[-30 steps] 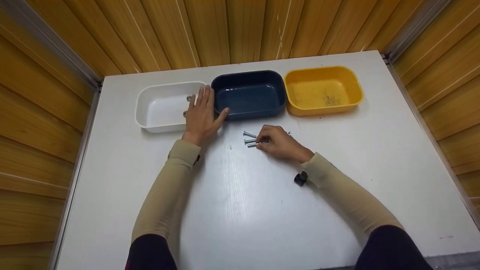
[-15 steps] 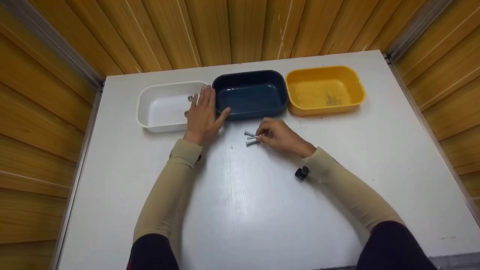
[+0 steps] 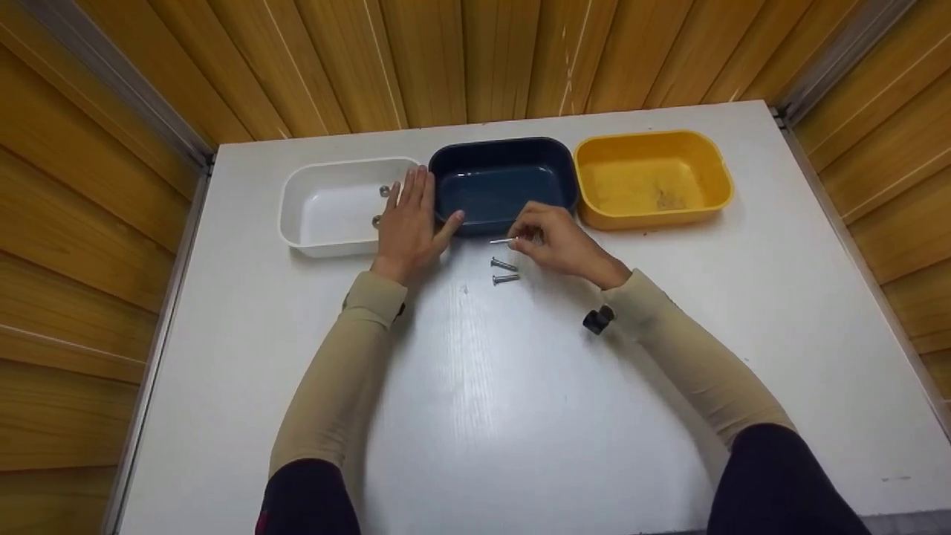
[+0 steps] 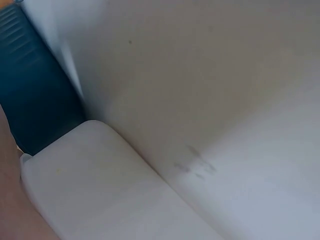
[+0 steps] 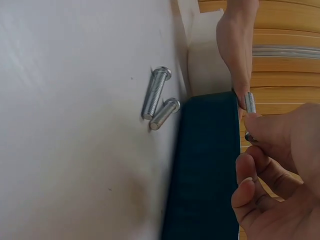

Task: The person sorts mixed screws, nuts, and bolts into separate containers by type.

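Note:
A silver bolt [image 3: 501,241] is pinched between the thumb and fingers of my right hand [image 3: 561,241], just over the near edge of the dark blue bin [image 3: 498,195]. In the right wrist view the threaded end of that bolt [image 5: 250,102] sticks out past the thumb. Two more bolts lie on the white table: one bolt [image 3: 504,264] nearer the blue bin, another bolt [image 3: 506,279] below it. My left hand [image 3: 407,234] rests with straight fingers over the right end of the white bin [image 3: 319,249], its thumb at the blue bin's rim.
Inside the white bin sit two nuts, one nut [image 3: 385,191] above another nut [image 3: 377,221], both beside the left fingers. A yellow bin [image 3: 631,221] with dark smudges on its floor stands right of the blue one. Wooden panel walls [image 3: 423,67] enclose the table [image 3: 461,401].
My right hand has picked one bolt from the group and moved it up toward the blue bin. Two bolts stay on the table. The left hand keeps its place on the bins.

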Demonstrator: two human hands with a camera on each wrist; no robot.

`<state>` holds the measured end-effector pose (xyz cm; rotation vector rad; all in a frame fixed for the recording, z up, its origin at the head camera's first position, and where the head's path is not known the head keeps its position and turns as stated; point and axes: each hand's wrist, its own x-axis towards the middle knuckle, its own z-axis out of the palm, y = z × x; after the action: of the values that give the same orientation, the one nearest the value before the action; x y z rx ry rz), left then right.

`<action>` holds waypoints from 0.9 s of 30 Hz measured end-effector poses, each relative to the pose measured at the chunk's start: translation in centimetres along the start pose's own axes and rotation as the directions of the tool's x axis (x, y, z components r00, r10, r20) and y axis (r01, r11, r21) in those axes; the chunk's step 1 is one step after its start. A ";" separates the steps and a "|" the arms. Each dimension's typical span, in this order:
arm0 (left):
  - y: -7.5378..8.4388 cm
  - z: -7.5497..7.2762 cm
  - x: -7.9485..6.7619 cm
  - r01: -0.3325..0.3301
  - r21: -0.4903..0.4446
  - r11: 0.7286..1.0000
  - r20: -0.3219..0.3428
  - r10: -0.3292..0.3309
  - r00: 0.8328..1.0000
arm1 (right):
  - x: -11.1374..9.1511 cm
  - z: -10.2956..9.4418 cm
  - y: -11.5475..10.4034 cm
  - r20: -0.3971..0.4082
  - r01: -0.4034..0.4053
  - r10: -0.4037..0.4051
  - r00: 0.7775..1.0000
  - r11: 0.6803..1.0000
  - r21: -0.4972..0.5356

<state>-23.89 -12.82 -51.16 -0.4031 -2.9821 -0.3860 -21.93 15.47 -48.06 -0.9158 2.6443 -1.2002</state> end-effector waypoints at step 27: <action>0.0 -0.1 0.1 -0.018 -0.044 0.999 -0.010 0.017 1.000 | 7.1 -1.4 0.2 -0.067 -0.077 0.073 0.995 0.995 -0.058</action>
<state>-23.99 -12.80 -51.03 -0.4301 -2.9634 -0.4507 -28.27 12.54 -46.14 -0.7909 2.7531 -1.1581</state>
